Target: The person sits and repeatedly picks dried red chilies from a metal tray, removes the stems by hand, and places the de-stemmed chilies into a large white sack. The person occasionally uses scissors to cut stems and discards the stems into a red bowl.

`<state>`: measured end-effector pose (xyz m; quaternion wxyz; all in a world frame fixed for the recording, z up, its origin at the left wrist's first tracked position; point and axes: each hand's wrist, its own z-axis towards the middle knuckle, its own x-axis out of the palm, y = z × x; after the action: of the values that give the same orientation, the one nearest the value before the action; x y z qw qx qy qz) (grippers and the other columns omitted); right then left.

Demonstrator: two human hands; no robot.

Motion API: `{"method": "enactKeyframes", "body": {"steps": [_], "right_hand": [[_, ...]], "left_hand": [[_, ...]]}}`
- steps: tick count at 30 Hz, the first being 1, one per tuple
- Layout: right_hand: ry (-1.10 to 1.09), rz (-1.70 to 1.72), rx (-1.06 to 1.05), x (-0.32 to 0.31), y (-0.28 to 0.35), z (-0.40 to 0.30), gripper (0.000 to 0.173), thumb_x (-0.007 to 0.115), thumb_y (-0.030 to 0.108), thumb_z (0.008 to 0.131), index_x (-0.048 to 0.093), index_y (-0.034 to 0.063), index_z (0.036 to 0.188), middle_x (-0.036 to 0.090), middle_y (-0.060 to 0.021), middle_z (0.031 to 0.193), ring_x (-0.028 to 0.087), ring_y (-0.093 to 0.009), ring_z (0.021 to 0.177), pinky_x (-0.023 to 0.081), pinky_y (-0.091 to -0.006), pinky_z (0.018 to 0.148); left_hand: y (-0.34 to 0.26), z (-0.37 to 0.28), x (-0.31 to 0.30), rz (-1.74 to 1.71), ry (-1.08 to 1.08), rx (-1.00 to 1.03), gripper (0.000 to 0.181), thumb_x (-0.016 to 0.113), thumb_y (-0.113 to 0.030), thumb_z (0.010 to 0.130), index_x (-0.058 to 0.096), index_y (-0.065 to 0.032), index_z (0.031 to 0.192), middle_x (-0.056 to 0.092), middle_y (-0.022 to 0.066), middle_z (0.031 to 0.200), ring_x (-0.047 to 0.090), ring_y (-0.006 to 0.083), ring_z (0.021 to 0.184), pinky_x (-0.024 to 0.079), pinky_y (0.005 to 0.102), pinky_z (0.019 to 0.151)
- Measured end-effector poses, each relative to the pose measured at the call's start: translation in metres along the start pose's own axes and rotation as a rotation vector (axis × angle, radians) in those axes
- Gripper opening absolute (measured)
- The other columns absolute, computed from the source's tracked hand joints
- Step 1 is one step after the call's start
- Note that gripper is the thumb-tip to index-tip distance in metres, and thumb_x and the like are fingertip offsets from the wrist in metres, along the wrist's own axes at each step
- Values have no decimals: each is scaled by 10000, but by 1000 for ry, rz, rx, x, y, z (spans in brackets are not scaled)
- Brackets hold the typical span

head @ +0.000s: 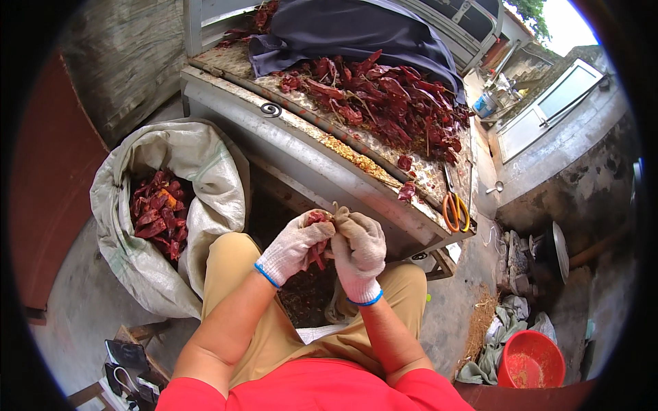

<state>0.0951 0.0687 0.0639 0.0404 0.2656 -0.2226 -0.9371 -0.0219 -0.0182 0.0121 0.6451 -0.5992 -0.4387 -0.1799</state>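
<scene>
Both hands wear white knitted gloves with blue cuffs and meet in front of the bench edge, above my knees. My left hand (295, 245) is closed around a dried red chili pepper (317, 251), whose wrinkled skin shows between and below the fingers. With thumb and fingertips my right hand (360, 249) pinches the stem end (337, 209) of the pepper. Beyond them, a heap of dried red chilies (380, 103) lies on the worn bench top (262, 87). To my left, an open white woven sack (221, 180) contains dark red chili pieces (160, 213).
Orange-and-yellow-handled scissors (455, 208) lie at the bench's right corner. Pale seeds (360, 160) are strewn along its front edge. A dark cloth (354, 31) covers the back of the heap. On the floor at right stands a red plastic basin (532, 359).
</scene>
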Motion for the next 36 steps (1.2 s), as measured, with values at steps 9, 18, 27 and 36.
{"method": "enactKeyframes", "body": {"steps": [9,18,27,36], "right_hand": [[183,543,328,-9,-3,-4,203,666,8,838,690,-8,1039,697,-122,1075,653,-244,974,511,-362,884],[312,240,217,-27,2,35,304,701,76,872,680,12,1168,699,-138,1105,679,-229,921,544,-323,829],[477,155,178,-24,5,49,246,666,164,910,729,83,1134,711,-168,996,705,-350,887,557,-406,774],[498,201,171,-24,10,44,227,668,120,900,734,54,1107,708,-173,970,704,-348,872,555,-404,766]], "left_hand": [[-12,-6,7,-25,-24,37,165,630,-92,964,641,-51,1123,683,69,879,625,144,650,516,275,531],[-14,-8,6,41,-5,1,146,619,-93,960,626,-51,1099,668,97,834,554,127,584,432,255,497],[-24,-12,17,151,-14,-69,150,675,-147,943,566,-60,998,626,60,789,495,92,566,417,246,504],[-24,-15,17,159,18,-45,133,661,-159,959,576,-56,969,617,52,754,528,101,566,432,253,502]]}}
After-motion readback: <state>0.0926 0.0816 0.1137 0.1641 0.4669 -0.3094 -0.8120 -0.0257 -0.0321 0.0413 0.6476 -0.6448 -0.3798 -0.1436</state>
